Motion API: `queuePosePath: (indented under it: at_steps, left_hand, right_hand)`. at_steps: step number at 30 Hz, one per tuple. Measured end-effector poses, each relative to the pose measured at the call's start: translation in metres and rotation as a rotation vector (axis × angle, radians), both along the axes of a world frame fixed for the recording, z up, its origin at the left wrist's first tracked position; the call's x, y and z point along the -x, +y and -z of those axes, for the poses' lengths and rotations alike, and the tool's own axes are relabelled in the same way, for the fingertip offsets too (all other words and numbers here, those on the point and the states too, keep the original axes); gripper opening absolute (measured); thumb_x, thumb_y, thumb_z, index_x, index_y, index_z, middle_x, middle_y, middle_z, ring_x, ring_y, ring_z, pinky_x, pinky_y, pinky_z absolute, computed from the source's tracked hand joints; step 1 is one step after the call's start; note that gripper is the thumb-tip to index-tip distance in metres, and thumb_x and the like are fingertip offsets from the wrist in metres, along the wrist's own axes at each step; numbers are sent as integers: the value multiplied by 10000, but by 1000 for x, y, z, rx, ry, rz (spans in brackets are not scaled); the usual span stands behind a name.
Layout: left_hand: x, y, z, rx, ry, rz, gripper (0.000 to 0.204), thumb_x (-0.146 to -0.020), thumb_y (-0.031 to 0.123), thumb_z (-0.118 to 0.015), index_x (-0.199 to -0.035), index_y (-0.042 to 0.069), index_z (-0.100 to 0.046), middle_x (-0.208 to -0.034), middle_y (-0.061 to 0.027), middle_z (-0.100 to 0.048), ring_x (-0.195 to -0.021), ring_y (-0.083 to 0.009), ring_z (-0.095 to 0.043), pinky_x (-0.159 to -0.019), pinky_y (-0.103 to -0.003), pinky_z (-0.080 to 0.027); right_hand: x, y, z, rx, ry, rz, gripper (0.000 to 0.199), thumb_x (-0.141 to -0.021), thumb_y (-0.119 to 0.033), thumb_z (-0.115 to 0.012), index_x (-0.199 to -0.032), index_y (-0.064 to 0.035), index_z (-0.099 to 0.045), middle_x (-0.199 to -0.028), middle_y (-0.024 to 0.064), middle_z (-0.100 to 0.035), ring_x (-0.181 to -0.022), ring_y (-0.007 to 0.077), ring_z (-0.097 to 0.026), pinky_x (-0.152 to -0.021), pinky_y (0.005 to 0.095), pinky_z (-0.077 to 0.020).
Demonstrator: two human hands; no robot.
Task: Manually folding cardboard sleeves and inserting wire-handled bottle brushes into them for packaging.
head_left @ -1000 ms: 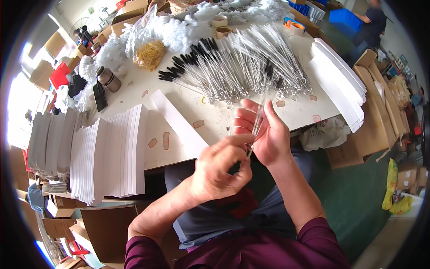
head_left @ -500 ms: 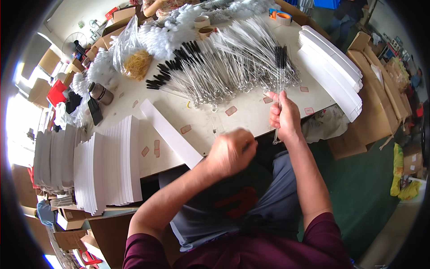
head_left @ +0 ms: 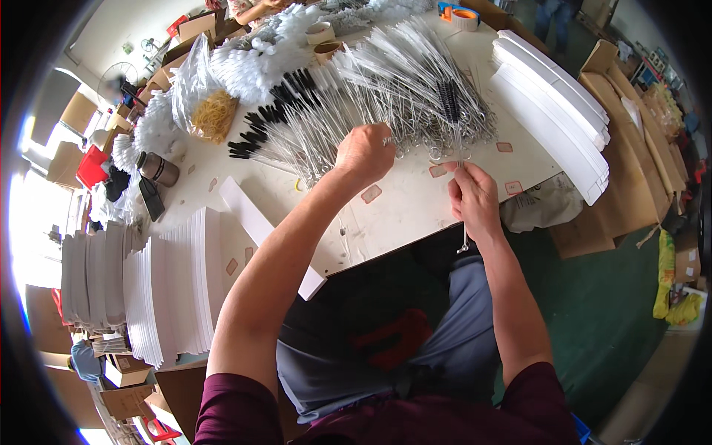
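1. Prob. a workshop, assembly/pkg type.
2. Ctr: long worktable [head_left: 404, 219] w/ bulk qty of wire-handled brushes [head_left: 371, 93] heaped on it.
3. L side: stack of white folded cartons [head_left: 182, 285]; more white cartons [head_left: 552, 111] at upper R.
4. Upper ctr: tape rolls [head_left: 320, 36], tape dispenser [head_left: 464, 22]; upper L: yellow rubber bands [head_left: 213, 117], bagged.
5. Upper L: cardboard boxes [head_left: 196, 26], fan [head_left: 124, 72]; R: big opened carton [head_left: 629, 159].
6. Top edge: co-worker's forearm [head_left: 256, 10]; upper R, another person's legs [head_left: 552, 24].
7. Lower R: green floor [head_left: 586, 311].
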State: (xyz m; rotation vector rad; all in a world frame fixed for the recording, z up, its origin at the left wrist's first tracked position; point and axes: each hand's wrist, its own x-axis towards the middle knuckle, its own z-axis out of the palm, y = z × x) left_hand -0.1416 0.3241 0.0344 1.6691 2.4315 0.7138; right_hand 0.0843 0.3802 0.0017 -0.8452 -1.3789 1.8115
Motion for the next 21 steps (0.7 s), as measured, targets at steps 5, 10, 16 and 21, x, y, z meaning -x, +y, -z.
queuePosePath:
  at_steps: [5,10,16,21]
  left_hand:
    - [-5,5,-1,40,17,-38,241,-871,221,-666,-1048,78,-745,-917,-166,-751,-909,-357,-740,-855,-449,-575]
    - [7,10,-6,89,-67,14,177,-840,175,-656,-983,84,-710,-1022,-182,-742,-974,-377,-717,-864,-465,-568]
    - [-8,-7,-19,-146,72,215,112,-836,122,-677,-829,19,-634,-861,-148,-695,-792,-329,-716,-741,-438,-571]
    - [-10,-22,-38,-333,45,241,68,-835,61,-667,-820,22,-613,-885,-137,-645,-793,-329,-685,-708,-431,-558]
  right_hand:
    - [-3,5,6,25,-3,-16,230,-1089,-164,-510,-1161,-19,-672,-670,-40,-488,-467,15,-328,-402,216,-247]
    - [1,6,12,-150,-8,8,240,-1097,-181,-506,-1152,-15,-672,-644,-45,-467,-463,18,-338,-400,218,-250]
    - [1,4,8,-46,16,-4,264,-1105,-212,-509,-1113,2,-664,-628,-37,-458,-463,39,-352,-408,227,-275]
    - [26,21,-9,8,105,-97,273,-1099,-212,-517,-1078,23,-655,-783,47,-613,-592,108,-562,-520,284,-481]
